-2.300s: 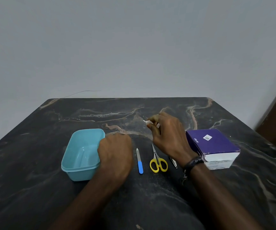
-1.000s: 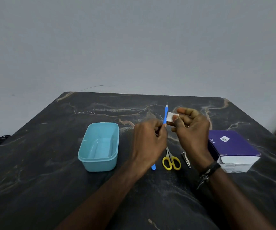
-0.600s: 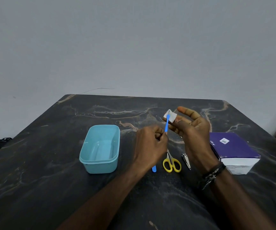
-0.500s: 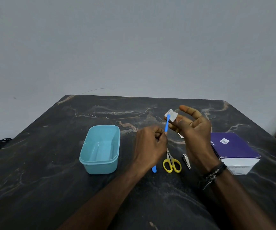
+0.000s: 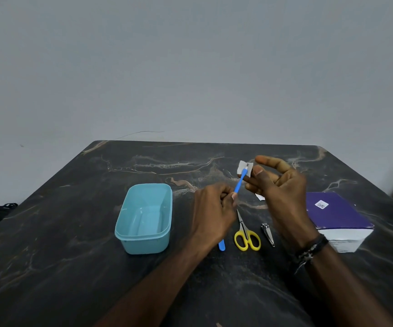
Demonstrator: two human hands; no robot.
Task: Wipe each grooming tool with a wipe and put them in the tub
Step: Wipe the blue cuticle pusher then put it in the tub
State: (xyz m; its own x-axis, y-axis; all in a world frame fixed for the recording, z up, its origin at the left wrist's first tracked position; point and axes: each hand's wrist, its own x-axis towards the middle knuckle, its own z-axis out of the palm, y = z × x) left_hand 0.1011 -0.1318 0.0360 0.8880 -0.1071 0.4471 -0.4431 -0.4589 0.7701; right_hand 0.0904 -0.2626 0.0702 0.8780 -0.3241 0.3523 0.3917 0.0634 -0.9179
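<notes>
My left hand (image 5: pixel 214 215) pinches the lower end of a thin blue grooming stick (image 5: pixel 239 184) and holds it tilted above the table. My right hand (image 5: pixel 281 192) holds a small white wipe (image 5: pixel 244 168) wrapped around the stick's upper tip, index finger stretched out. The empty teal tub (image 5: pixel 130 237) stands left of my hands. On the table below them lie a blue nail file (image 5: pixel 221 245), mostly hidden by my left hand, yellow-handled scissors (image 5: pixel 247 239) and a metal nail clipper (image 5: pixel 268 234).
A purple and white box (image 5: pixel 337 215) sits at the right of the dark marble table (image 5: pixel 72 256). A small white scrap (image 5: pixel 260 197) lies behind my right hand. A grey wall rises behind the table's far edge.
My left hand picked up the blue stick and raised it to the wipe. Over the last second the wipe has slid up the stick to its tip.
</notes>
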